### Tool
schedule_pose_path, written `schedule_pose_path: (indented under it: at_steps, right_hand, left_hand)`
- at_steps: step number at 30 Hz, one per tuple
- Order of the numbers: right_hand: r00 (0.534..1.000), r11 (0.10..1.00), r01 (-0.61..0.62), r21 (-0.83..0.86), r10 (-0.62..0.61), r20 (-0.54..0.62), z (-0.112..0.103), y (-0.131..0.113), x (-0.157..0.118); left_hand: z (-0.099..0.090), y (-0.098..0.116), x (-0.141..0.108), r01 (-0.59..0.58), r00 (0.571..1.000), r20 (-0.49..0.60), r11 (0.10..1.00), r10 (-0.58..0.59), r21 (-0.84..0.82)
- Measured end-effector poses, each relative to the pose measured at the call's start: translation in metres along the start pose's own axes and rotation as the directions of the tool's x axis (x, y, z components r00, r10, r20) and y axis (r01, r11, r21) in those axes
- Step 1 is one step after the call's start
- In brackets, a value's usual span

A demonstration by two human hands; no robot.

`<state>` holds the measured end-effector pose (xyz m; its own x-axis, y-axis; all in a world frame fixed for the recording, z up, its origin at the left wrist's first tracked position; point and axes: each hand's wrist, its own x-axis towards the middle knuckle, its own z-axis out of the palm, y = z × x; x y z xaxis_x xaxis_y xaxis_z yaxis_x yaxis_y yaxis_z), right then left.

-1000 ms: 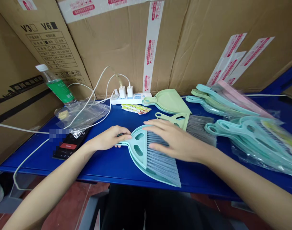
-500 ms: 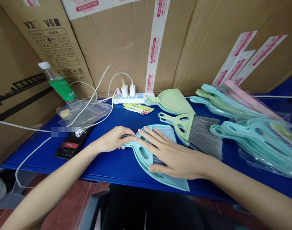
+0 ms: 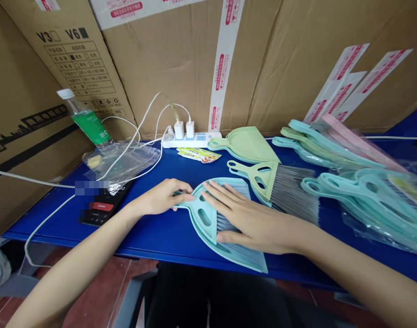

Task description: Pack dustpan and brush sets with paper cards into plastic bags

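Note:
On the blue table in front of me lies a light-blue dustpan (image 3: 251, 262) with a matching small hand brush (image 3: 223, 224) nested in it. My left hand (image 3: 163, 197) is closed round the handle end, where both handles lie together. My right hand (image 3: 244, 219) rests flat over the brush, fingers stretched out, covering part of the grey bristles. Just beyond it are a green brush (image 3: 275, 177) with grey bristles and a green dustpan (image 3: 251, 142), with light-blue parts showing beneath them.
Plastic-wrapped dustpan sets (image 3: 375, 200) lie at the right, with more sets (image 3: 334, 141) behind. A power strip (image 3: 194, 141) and snack packets (image 3: 199, 155) lie at the back. Left are a phone (image 3: 100, 212), clear bag (image 3: 126, 157), bottle (image 3: 90, 125) and cables. Cardboard boxes (image 3: 181, 59) wall the back.
My right hand has slid slightly to the right across the brush, uncovering more of its head. The brush and dustpan have turned slightly. My left hand stays at the handles.

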<state>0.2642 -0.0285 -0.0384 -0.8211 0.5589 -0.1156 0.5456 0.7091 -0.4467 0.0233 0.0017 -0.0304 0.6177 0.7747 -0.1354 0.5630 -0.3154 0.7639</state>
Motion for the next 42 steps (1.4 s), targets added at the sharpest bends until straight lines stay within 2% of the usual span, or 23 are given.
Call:
schedule_pose_path:
  at_steps: [7, 12, 18, 24, 32, 36, 42]
  right_hand:
    - [0.993, 0.993, -0.118, 0.011, 0.118, -0.005, -0.003, 0.006, -0.008]
    - [0.982, 0.983, -0.181, -0.032, 0.179, -0.057, -0.003, 0.012, -0.012]
    - [0.969, 0.965, -0.237, -0.115, 0.227, -0.092, -0.008, 0.019, -0.016]
    - [0.961, 0.935, -0.165, -0.315, 0.079, -0.267, -0.008, 0.031, -0.017]
    - [0.929, 0.851, -0.094, -0.516, -0.111, -0.352, -0.013, 0.036, -0.011]
    - [0.91, 0.834, -0.123, -0.538, -0.121, -0.396, -0.017, 0.037, -0.009]
    - [0.899, 0.838, -0.207, -0.504, -0.04, -0.436, -0.023, 0.033, -0.007]
  left_hand:
    - [-0.004, 0.003, -0.002, 0.008, 1.0, -0.013, 0.992, -0.006, 0.127]
    - [-0.006, 0.002, -0.001, 0.022, 0.995, -0.101, 0.96, 0.007, 0.279]
    - [-0.01, 0.001, -0.002, 0.086, 0.986, -0.165, 0.934, -0.029, 0.348]
    - [-0.012, 0.0, -0.002, 0.129, 0.979, -0.199, 0.884, -0.042, 0.45]
    - [-0.013, 0.004, -0.006, 0.13, 0.982, -0.183, 0.856, -0.042, 0.501]
    - [-0.012, 0.005, -0.007, 0.16, 0.98, -0.188, 0.847, -0.072, 0.507]
    - [-0.011, 0.004, -0.006, 0.145, 0.979, -0.197, 0.826, -0.042, 0.545]
